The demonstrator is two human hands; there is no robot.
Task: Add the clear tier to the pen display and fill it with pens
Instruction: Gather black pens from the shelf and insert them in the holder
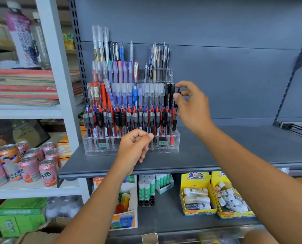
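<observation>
So the right hand (194, 106) pinches a black pen (178, 92) by its top at the right end of the clear tier (94, 152), which sits front row on the grey shelf (234, 147). The left hand (134, 148) is curled up, nothing visible in it.

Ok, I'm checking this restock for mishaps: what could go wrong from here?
The right hand pinches a black pen only near its top, so it could tilt or slip at the end slot. The front tier is packed; clips of neighbouring pens may snag it.
</observation>
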